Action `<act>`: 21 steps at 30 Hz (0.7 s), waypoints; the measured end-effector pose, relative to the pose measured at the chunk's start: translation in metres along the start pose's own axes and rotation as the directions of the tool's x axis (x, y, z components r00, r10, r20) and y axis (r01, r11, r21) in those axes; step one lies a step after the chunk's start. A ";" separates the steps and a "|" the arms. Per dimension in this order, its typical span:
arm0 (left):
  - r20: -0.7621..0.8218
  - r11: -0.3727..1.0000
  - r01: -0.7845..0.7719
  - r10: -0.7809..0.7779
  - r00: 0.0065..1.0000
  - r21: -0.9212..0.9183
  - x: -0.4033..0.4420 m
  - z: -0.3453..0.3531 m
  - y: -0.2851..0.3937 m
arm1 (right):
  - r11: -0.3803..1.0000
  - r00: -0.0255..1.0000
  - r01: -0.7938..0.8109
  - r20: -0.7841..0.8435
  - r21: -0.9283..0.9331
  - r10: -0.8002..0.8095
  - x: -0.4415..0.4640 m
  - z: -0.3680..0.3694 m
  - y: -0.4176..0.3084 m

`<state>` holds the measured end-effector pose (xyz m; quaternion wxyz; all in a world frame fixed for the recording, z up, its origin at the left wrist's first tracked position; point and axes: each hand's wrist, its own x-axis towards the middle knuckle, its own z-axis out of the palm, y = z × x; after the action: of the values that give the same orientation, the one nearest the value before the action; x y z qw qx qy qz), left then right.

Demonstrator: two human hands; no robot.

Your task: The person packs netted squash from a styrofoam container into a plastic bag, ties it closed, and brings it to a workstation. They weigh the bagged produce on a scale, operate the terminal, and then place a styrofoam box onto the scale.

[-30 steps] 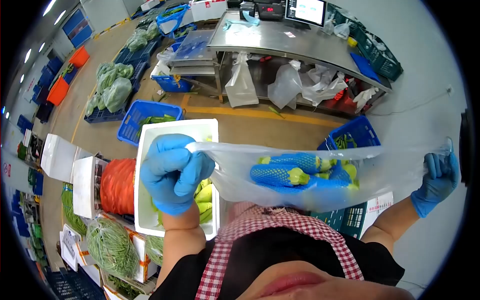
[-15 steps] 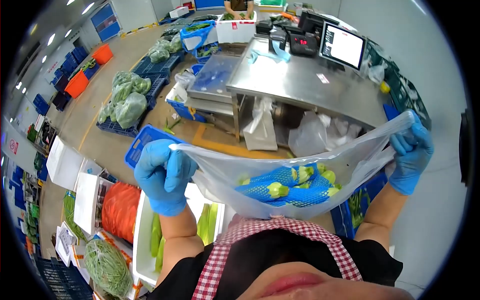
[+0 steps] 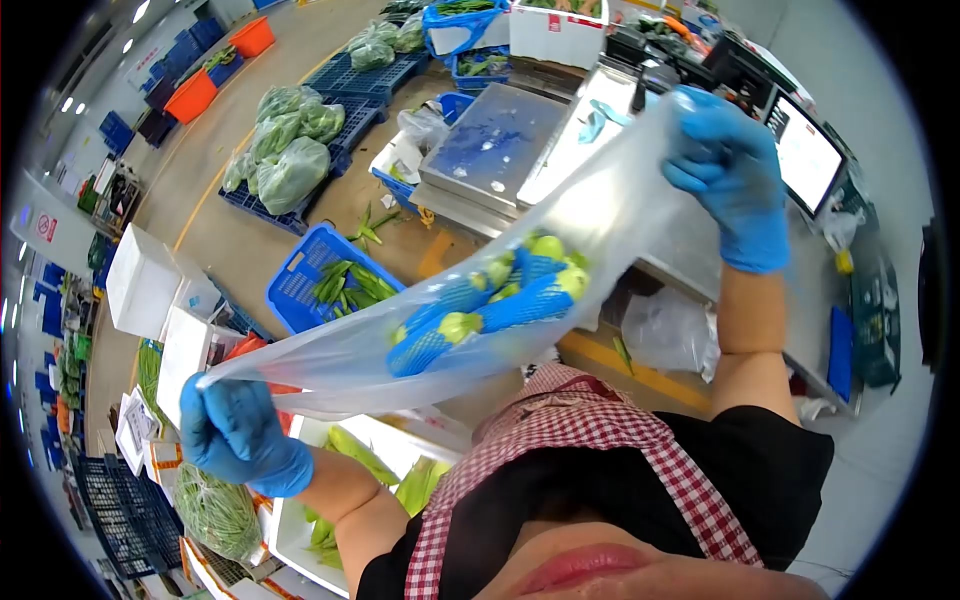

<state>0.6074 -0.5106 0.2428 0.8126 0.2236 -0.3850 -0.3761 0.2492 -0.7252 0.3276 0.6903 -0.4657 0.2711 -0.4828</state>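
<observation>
A translucent plastic bag [image 3: 625,215] is stretched between my two blue-gloved hands, slanting up to the right. In its middle lie several pale green vegetables in blue mesh sleeves [image 3: 450,335], their light green ends showing; they look like zucchini. My left hand [image 3: 245,435] is closed on one upper corner of the bag at the lower left. Higher up, my right hand [image 3: 730,180] grips the opposite corner, in front of the steel table and close to the monitor.
A blue crate [image 3: 292,290] with green vegetables stands on the floor beyond the bag. Past it are a platform scale [image 3: 495,135], a steel table with a monitor [image 3: 805,150], and bagged greens [image 3: 295,170] on blue pallets. A white foam box [image 3: 300,530] of green produce sits below my left arm.
My right hand has risen and moved left, while my left hand has dropped and moved left. The bag now tilts, its contents shifted left. The view has turned too.
</observation>
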 end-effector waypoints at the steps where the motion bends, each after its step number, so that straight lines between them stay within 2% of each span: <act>1: 0.032 0.993 0.035 -0.031 0.999 -0.111 0.018 0.003 -0.008 | 0.995 0.994 -0.076 0.080 0.058 0.071 0.041 -0.015 0.010; 2: 0.052 1.000 0.016 -0.016 0.999 -0.004 0.036 -0.004 -0.019 | 0.981 0.968 -0.173 0.201 0.083 0.153 0.083 -0.029 0.021; 5: -0.242 0.997 -0.005 0.022 0.970 0.071 0.101 0.005 -0.058 | 0.921 0.911 -0.345 0.299 0.180 0.283 0.206 -0.059 0.062; 6: -0.229 0.993 0.027 0.001 0.973 0.119 0.126 0.007 -0.073 | 0.922 0.915 -0.353 0.262 0.158 0.306 0.245 -0.063 0.073; 7: -0.144 0.983 0.073 -0.049 0.988 0.166 0.150 0.007 -0.085 | 0.918 0.916 -0.372 0.217 0.139 0.338 0.275 -0.067 0.081; 9: -0.209 0.977 0.099 -0.059 0.976 0.189 0.189 0.010 -0.113 | 0.939 0.936 -0.328 0.174 0.108 0.307 0.330 -0.078 0.088; 11: -0.179 0.972 0.124 -0.088 0.980 0.200 0.226 0.015 -0.145 | 0.958 0.956 -0.279 0.114 0.061 0.271 0.375 -0.094 0.093; 12: -0.175 0.976 0.164 -0.138 0.975 0.144 0.242 0.015 -0.159 | 0.968 0.966 -0.249 0.081 0.019 0.247 0.393 -0.101 0.089; 13: -0.236 0.968 0.190 -0.148 0.960 0.166 0.256 0.018 -0.177 | 0.975 0.974 -0.218 0.051 -0.029 0.220 0.410 -0.108 0.085; 15: -0.220 0.959 0.268 -0.243 0.945 0.093 0.288 0.011 -0.212 | 0.975 0.986 -0.151 0.044 -0.165 0.160 0.440 -0.124 0.077; 16: -0.454 0.918 0.344 -0.226 0.862 0.195 0.305 0.016 -0.233 | 0.966 0.994 -0.104 0.011 -0.236 0.110 0.452 -0.128 0.074; 17: -0.380 0.906 0.371 -0.276 0.883 0.202 0.322 0.008 -0.255 | 0.950 0.998 -0.064 -0.027 -0.307 0.058 0.464 -0.135 0.075; 19: -0.410 0.858 0.473 -0.364 0.836 0.202 0.357 0.000 -0.302 | 0.905 0.995 -0.086 0.009 -0.416 0.099 0.509 -0.165 0.085; 21: -0.272 0.841 0.535 -0.498 0.823 0.081 0.389 -0.033 -0.353 | 0.844 0.995 -0.090 -0.014 -0.529 0.098 0.545 -0.191 0.096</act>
<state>0.6426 -1.0306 0.1705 0.7007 0.4254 -0.2362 -0.5218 0.3426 -1.2891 0.2018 0.5600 -0.6273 0.4112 -0.3519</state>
